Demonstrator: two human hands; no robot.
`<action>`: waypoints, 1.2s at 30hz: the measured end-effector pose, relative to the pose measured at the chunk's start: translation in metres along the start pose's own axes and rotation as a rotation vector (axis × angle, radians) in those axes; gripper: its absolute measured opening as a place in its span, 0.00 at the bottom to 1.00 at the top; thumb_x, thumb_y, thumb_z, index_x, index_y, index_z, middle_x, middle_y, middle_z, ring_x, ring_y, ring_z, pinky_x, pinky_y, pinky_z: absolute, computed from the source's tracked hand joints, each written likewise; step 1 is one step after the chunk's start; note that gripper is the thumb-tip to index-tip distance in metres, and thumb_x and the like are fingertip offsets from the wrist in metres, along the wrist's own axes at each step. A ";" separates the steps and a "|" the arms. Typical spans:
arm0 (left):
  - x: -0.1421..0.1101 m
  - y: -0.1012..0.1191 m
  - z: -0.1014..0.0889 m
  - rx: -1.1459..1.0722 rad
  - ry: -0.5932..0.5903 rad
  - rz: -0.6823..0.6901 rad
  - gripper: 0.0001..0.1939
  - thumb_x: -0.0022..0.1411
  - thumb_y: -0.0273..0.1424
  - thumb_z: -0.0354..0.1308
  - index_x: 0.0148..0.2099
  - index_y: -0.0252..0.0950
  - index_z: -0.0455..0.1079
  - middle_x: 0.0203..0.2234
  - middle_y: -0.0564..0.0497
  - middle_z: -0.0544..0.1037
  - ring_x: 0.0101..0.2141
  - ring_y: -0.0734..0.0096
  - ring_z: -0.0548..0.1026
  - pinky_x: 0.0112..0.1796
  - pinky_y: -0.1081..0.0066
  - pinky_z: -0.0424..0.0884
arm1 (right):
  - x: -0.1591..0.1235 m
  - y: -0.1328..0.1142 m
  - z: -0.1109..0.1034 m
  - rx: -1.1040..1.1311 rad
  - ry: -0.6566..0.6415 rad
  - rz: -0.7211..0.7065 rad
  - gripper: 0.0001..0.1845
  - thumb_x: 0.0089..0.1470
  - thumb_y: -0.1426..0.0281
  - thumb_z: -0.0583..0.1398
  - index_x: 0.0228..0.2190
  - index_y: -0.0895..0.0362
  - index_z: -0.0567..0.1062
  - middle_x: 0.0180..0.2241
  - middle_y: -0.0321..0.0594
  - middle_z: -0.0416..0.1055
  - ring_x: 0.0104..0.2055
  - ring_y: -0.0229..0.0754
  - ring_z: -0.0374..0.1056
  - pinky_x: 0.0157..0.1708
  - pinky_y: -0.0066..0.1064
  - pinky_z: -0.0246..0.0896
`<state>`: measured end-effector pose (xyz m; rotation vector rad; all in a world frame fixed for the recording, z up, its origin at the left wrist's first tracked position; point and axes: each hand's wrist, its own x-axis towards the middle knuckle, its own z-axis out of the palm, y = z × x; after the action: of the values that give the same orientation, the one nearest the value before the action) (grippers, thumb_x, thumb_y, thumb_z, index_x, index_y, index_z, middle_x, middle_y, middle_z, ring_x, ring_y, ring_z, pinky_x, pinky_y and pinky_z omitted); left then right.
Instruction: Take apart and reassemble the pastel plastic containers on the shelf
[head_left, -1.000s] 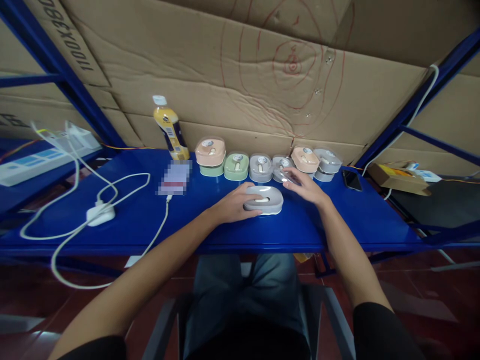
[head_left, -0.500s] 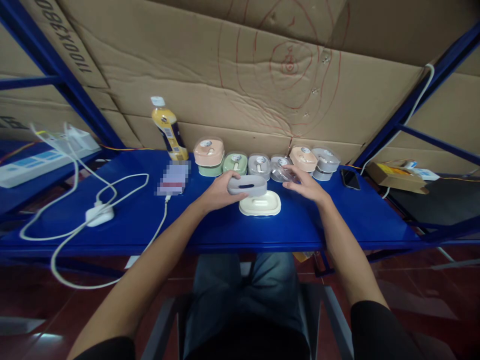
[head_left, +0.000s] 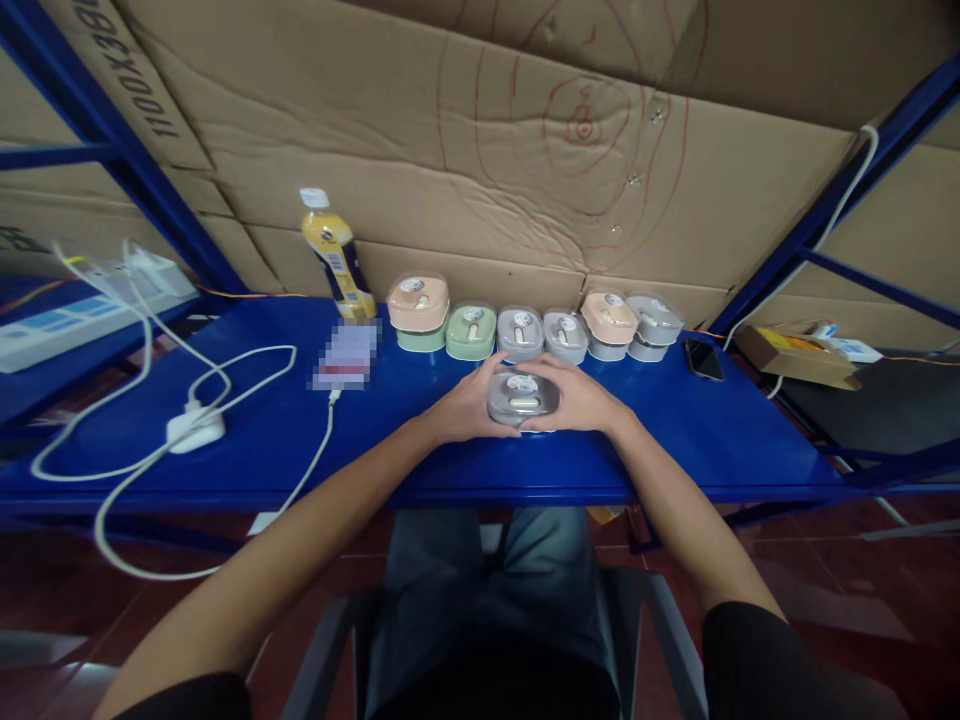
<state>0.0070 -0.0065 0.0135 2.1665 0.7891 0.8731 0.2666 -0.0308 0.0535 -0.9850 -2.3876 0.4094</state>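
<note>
Standing at left on the blue worktop [head_left: 480, 468] is a white-capped yellow plastic bottle [head_left: 337, 262], then the left hand [head_left: 466, 405], grip pinching the left end of a clear-lidded grey oval plastic box [head_left: 523, 393] at mid-worktop, the right hand [head_left: 583, 396], grip clasping its right end, and a black rectangular phone [head_left: 703, 360].

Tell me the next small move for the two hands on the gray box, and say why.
Probably press the clear lid gently and evenly down. It covers the top of the gray box, and the left hand and right hand clasp opposite sides; whether it is fully seated cannot be told from this view.
</note>
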 end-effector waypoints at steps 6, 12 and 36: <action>0.000 -0.005 0.000 0.017 0.004 -0.020 0.69 0.43 0.46 0.85 0.80 0.39 0.54 0.67 0.31 0.73 0.66 0.29 0.73 0.66 0.34 0.68 | -0.002 0.004 0.003 0.001 -0.037 0.012 0.53 0.50 0.47 0.78 0.71 0.46 0.71 0.61 0.50 0.74 0.64 0.63 0.74 0.65 0.62 0.71; 0.001 -0.010 -0.004 -0.033 0.040 -0.018 0.65 0.44 0.44 0.84 0.78 0.41 0.57 0.64 0.35 0.77 0.63 0.34 0.77 0.65 0.36 0.70 | -0.002 0.013 0.003 0.060 -0.051 -0.007 0.58 0.47 0.46 0.79 0.73 0.44 0.68 0.64 0.50 0.74 0.66 0.64 0.73 0.67 0.63 0.68; 0.016 0.009 -0.017 0.882 0.250 -0.084 0.35 0.72 0.44 0.60 0.70 0.25 0.68 0.64 0.25 0.75 0.67 0.31 0.70 0.67 0.42 0.64 | 0.078 0.034 -0.005 -0.749 0.570 0.849 0.41 0.61 0.49 0.68 0.61 0.68 0.69 0.61 0.74 0.68 0.62 0.71 0.65 0.58 0.58 0.64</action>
<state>0.0062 0.0049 0.0354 2.7512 1.6092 0.8514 0.2416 0.0496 0.0693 -2.0994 -1.4910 -0.4886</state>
